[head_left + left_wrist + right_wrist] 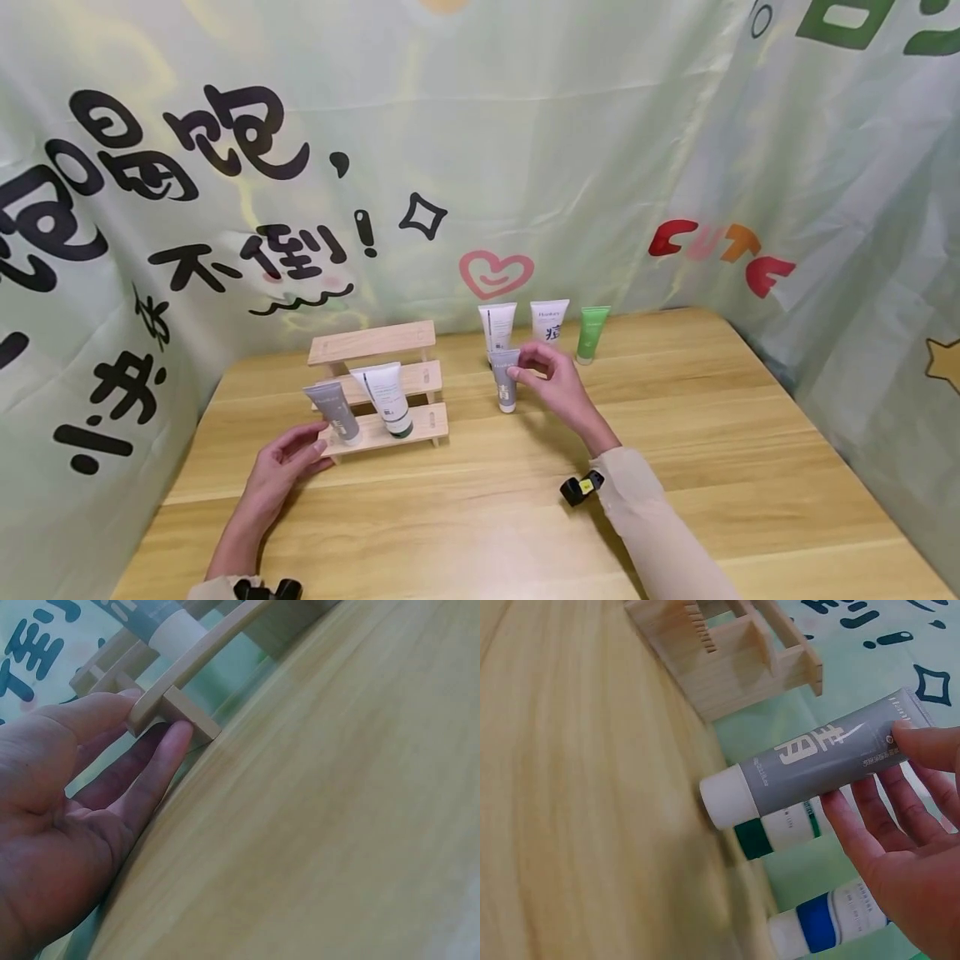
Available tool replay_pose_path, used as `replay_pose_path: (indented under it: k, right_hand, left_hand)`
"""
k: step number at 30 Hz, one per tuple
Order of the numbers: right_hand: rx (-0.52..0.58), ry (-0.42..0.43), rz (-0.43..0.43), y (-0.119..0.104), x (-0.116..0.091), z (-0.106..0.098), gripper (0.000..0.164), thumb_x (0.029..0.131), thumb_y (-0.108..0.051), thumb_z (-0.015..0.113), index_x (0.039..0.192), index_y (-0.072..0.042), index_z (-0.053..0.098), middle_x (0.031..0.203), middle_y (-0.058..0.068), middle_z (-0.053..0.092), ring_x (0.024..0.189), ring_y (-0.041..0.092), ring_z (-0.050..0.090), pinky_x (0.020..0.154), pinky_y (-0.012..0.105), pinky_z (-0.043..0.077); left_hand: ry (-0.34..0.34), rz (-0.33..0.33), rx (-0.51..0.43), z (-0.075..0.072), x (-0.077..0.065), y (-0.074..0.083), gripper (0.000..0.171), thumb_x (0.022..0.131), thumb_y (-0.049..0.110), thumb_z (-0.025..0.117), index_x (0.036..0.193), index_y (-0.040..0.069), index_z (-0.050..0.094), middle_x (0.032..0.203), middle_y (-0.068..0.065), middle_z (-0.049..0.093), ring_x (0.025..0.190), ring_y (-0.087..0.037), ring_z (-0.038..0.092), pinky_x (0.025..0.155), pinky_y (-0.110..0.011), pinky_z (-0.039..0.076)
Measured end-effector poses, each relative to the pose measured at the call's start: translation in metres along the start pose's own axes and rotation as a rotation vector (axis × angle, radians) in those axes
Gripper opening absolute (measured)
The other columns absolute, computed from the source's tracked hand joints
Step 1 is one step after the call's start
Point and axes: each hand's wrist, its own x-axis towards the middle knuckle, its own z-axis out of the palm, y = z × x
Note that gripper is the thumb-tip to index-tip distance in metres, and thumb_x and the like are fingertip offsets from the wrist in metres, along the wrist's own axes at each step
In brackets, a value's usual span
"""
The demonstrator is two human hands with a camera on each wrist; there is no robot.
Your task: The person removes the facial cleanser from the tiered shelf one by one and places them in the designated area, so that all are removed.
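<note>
My right hand [557,387] pinches a grey squeeze tube [810,766] with a white cap near its upper end, thumb on the printed face and fingers behind. The tube hangs cap down, close over the table. My left hand [281,467] holds the left front corner of a three-step wooden display stand [372,341], with the fingertips [177,733] at its front leg. On the lowest step another grey tube [334,412] and a white tube [387,400] with a dark green cap stand upside down on their caps, the grey one nearest my left hand.
Behind my right hand stand a white tube [497,323], a second white tube [550,317] with dark lettering, and a green tube [592,333]. All are on the wooden table [480,508]. A printed cloth [585,167] hangs along the back and sides.
</note>
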Motion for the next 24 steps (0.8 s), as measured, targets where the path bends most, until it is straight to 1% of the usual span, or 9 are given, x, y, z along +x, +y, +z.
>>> replay_pose_path:
  k: [2, 7, 10, 13, 17, 24]
  right_hand:
    - [0.008, -0.001, -0.002, 0.0036, 0.0006, -0.0007, 0.020, 0.092, 0.002, 0.074, 0.109, 0.007, 0.065, 0.106, 0.019, 0.067, 0.104, 0.026, 0.063, 0.103, 0.034, 0.056]
    - [0.026, 0.012, -0.013, 0.0100, 0.0022, -0.0035, 0.021, 0.092, 0.004, 0.073, 0.110, 0.008, 0.064, 0.108, 0.021, 0.068, 0.103, 0.022, 0.063, 0.098, 0.026, 0.057]
    - [0.033, 0.007, -0.011, 0.0103, 0.0026, -0.0041, 0.021, 0.092, 0.005, 0.073, 0.110, 0.008, 0.063, 0.108, 0.022, 0.068, 0.102, 0.022, 0.064, 0.096, 0.024, 0.057]
    - [0.025, -0.005, -0.008, 0.0104, 0.0032, -0.0033, 0.022, 0.092, 0.005, 0.073, 0.110, 0.009, 0.063, 0.108, 0.023, 0.068, 0.102, 0.020, 0.064, 0.097, 0.024, 0.057]
    - [0.010, -0.016, -0.007, 0.0104, 0.0049, -0.0017, 0.022, 0.092, 0.003, 0.074, 0.111, 0.008, 0.064, 0.108, 0.020, 0.068, 0.103, 0.021, 0.064, 0.101, 0.027, 0.056]
    - [-0.013, -0.040, 0.010, 0.0099, 0.0042, -0.0023, 0.023, 0.092, 0.002, 0.074, 0.113, 0.005, 0.065, 0.109, 0.019, 0.068, 0.107, 0.028, 0.064, 0.106, 0.041, 0.054]
  left_hand:
    - [-0.006, 0.000, -0.001, 0.0003, 0.0005, 0.0013, 0.050, 0.099, 0.006, 0.068, 0.141, -0.013, 0.048, 0.125, 0.003, 0.066, 0.106, -0.016, 0.069, 0.091, -0.040, 0.062]
    - [-0.002, -0.002, 0.000, 0.0018, 0.0029, 0.0044, 0.050, 0.099, 0.007, 0.069, 0.141, -0.012, 0.049, 0.126, 0.000, 0.064, 0.106, -0.017, 0.069, 0.092, -0.039, 0.062]
    - [0.000, -0.010, 0.007, 0.0016, 0.0021, 0.0040, 0.050, 0.099, 0.007, 0.069, 0.141, -0.012, 0.049, 0.127, 0.001, 0.064, 0.106, -0.016, 0.068, 0.091, -0.039, 0.062]
    - [-0.008, -0.014, 0.013, 0.0002, 0.0006, 0.0029, 0.050, 0.099, 0.007, 0.068, 0.141, -0.012, 0.048, 0.126, 0.003, 0.064, 0.106, -0.015, 0.068, 0.091, -0.039, 0.062]
    - [-0.006, 0.001, 0.007, -0.0009, 0.0012, 0.0032, 0.050, 0.100, 0.006, 0.068, 0.141, -0.013, 0.047, 0.126, 0.003, 0.065, 0.106, -0.015, 0.069, 0.091, -0.039, 0.062]
    - [0.008, -0.010, 0.020, -0.0004, 0.0003, 0.0034, 0.050, 0.099, 0.009, 0.069, 0.141, -0.011, 0.049, 0.125, 0.004, 0.065, 0.106, -0.014, 0.068, 0.091, -0.038, 0.062]
